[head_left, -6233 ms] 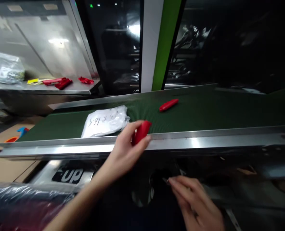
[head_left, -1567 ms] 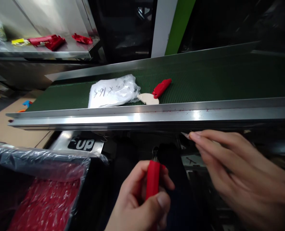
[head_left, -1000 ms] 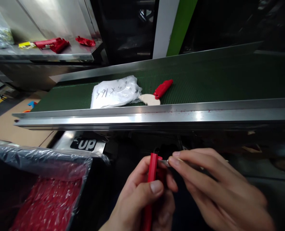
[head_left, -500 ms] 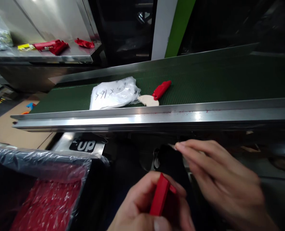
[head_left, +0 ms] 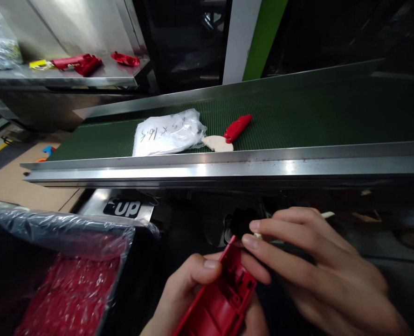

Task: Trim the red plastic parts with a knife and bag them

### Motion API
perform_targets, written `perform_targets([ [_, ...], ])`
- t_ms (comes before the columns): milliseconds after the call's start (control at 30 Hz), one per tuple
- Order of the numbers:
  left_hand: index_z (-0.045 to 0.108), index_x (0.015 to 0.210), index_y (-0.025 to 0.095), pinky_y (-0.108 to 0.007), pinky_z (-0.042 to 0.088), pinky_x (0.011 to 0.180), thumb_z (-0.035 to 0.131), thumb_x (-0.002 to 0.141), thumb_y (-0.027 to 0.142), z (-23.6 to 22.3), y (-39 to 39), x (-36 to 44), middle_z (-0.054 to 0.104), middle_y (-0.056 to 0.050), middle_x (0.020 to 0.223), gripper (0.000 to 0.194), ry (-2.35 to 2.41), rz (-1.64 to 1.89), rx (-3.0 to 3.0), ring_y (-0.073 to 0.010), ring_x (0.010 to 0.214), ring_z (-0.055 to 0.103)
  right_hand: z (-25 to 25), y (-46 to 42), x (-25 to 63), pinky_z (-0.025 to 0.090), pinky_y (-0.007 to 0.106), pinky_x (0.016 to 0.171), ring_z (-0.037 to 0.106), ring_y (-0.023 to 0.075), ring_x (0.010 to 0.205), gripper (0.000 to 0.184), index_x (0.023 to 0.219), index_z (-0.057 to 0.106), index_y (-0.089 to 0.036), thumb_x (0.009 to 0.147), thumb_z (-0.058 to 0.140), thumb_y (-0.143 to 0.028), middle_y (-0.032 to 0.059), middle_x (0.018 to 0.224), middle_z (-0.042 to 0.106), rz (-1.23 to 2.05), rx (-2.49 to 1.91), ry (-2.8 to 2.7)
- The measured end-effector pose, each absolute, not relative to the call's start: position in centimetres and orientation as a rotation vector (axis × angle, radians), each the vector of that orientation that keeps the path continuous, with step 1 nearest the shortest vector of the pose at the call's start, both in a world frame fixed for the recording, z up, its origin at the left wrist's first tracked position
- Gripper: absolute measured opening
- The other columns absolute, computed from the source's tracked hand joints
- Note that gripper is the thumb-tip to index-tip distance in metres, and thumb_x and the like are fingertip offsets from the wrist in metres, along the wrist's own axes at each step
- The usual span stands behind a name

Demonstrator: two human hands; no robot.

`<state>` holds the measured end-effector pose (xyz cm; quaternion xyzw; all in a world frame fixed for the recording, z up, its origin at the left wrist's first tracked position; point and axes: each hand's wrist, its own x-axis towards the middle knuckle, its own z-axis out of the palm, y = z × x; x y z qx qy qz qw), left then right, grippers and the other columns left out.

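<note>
Left hand (head_left: 181, 288): closed on a red housing (head_left: 218, 304), thumb along its left edge, fingers wrapped behind and beneath; lower end cut off by the frame.

Red housing: hollow, open face turned upward, with ribs and small posts inside. Long axis oblique, from the lower left near the wearer to a narrow tip at the upper right, towards the belt. Position: below the near rail, right of the bin.

Right hand (head_left: 317, 263): nearer the narrow tip, which lies just left of its fingertips. Two fingertips pinched on a small pale piece (head_left: 258, 236), shape mostly hidden. Contact between fingertips and housing: cannot be told.

Pale tip (head_left: 328, 214): one, showing beyond the right hand's knuckles; whether joined to the pinched piece, not visible.

Metal rail (head_left: 228, 169): beyond both hands, running crosswise, with red specks.

Green belt (head_left: 298, 112): ribbed, behind the rail. On it, a second red part (head_left: 238, 128), slanting, its lower end meeting a cream disc-like piece (head_left: 219, 143); left of these, a white packet (head_left: 168, 133), handwritten.

Black bin (head_left: 128, 275): left of the left hand, lined with clear plastic, holding many red parts (head_left: 70, 291).

Steel shelf (head_left: 105, 82): far left, bearing further red pieces (head_left: 77, 64) and a yellow item (head_left: 39, 64).
</note>
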<state>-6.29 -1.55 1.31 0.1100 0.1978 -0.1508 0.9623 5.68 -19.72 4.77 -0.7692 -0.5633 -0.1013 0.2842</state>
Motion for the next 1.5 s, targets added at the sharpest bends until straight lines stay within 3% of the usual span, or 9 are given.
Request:
perform_targets([
  [400, 0.072, 0.091, 0.003, -0.018, 0.046, 0.088, 0.054, 0.085, 0.025, 3.1, -1.5, -5.7, 0.07, -0.01, 0.087, 0.029, 0.299, -0.31, 0.311, -0.0143, 0.086, 0.064, 5.0, -19.3, 5.5, 0.043, 0.042, 0.089, 0.051, 0.0255, 0.107, 0.046, 0.126, 0.059, -0.019, 0.086, 0.049, 0.001, 0.0072, 0.121, 0.059, -0.31, -1.996, -1.504],
  [500, 0.073, 0.087, 0.004, -0.018, 0.047, 0.078, 0.052, 0.083, 0.024, 3.5, -1.3, -5.2, 0.067, -0.009, 0.075, 0.029, 0.281, -0.375, 0.355, -0.0153, 0.082, 0.062, 4.7, -19.2, 5.4, 0.042, 0.043, 0.089, 0.051, 0.0257, 0.107, 0.044, 0.125, 0.06, -0.019, 0.088, 0.047, 0.001, 0.0074, 0.119, 0.06, -0.334, -1.982, -1.475],
  [567, 0.073, 0.089, 0.004, -0.017, 0.046, 0.065, 0.052, 0.081, 0.028, 3.5, -1.3, -5.2, 0.063, -0.008, 0.066, 0.033, 0.251, -0.42, 0.341, -0.0138, 0.067, 0.059, 4.9, -19.2, 5.5, 0.042, 0.043, 0.089, 0.052, 0.0249, 0.107, 0.042, 0.123, 0.061, -0.019, 0.088, 0.048, 0.001, 0.0069, 0.116, 0.061, -0.36, -1.991, -1.488],
  [667, 0.073, 0.091, 0.001, -0.016, 0.031, 0.044, 0.054, 0.075, 0.034, 3.0, -1.7, -5.6, 0.058, -0.008, 0.06, 0.041, 0.197, -0.543, 0.359, -0.0092, 0.047, 0.044, 5.7, -19.4, 6.1, 0.045, 0.037, 0.086, 0.056, 0.0219, 0.103, 0.04, 0.12, 0.061, -0.018, 0.086, 0.055, 0.001, 0.0073, 0.11, 0.062, -0.47, -2.03, -1.38],
  [733, 0.073, 0.092, 0.0, -0.016, 0.025, 0.04, 0.056, 0.073, 0.035, 2.7, -1.9, -5.7, 0.057, -0.009, 0.061, 0.043, 0.184, -0.576, 0.399, -0.0084, 0.045, 0.042, 6.4, -19.7, 6.3, 0.048, 0.034, 0.083, 0.059, 0.021, 0.102, 0.042, 0.121, 0.061, -0.019, 0.084, 0.057, 0.002, 0.0075, 0.109, 0.062, -0.48, -2.04, -1.299],
  [900, 0.064, 0.116, 0.017, -0.019, 0.042, 0.044, 0.042, 0.094, 0.041, 3.4, -1.3, -3.6, 0.064, -0.009, 0.079, 0.039, 0.283, -0.336, 0.375, -0.0133, 0.051, 0.054, 6.5, -19.8, 4.4, 0.051, 0.035, 0.085, 0.056, 0.0239, 0.11, 0.045, 0.126, 0.059, -0.02, 0.086, 0.053, -0.001, 0.0085, 0.118, 0.058, -0.301, -2.02, -1.346],
  [967, 0.06, 0.117, 0.018, -0.02, 0.045, 0.046, 0.035, 0.099, 0.038, 4.2, -0.8, -2.2, 0.06, -0.007, 0.083, 0.037, 0.359, -0.159, 0.422, -0.0126, 0.055, 0.053, 5.8, -19.3, 3.1, 0.05, 0.037, 0.085, 0.056, 0.0239, 0.108, 0.04, 0.123, 0.06, -0.018, 0.087, 0.054, -0.002, 0.0088, 0.118, 0.059, -0.291, -2.005, -1.357],
  [1133, 0.053, 0.117, 0.016, -0.019, 0.04, 0.047, 0.032, 0.101, 0.041, 5.6, -0.3, -0.3, 0.054, -0.005, 0.085, 0.036, 0.361, 0.067, 0.529, -0.0112, 0.057, 0.046, 4.4, -17.9, 1.1, 0.049, 0.035, 0.081, 0.055, 0.0219, 0.1, 0.036, 0.121, 0.061, -0.016, 0.089, 0.052, -0.004, 0.0075, 0.116, 0.063, -0.235, -1.995, -1.463],
  [1500, 0.051, 0.117, 0.017, -0.02, 0.039, 0.048, 0.032, 0.101, 0.041, 5.8, -0.6, -0.3, 0.051, -0.004, 0.085, 0.034, 0.348, 0.107, 0.584, -0.01, 0.056, 0.042, 4.3, -17.6, 1.4, 0.048, 0.037, 0.078, 0.056, 0.0226, 0.093, 0.038, 0.121, 0.06, -0.015, 0.086, 0.054, -0.003, 0.0088, 0.113, 0.065, -0.173, -2.038, -1.459],
])
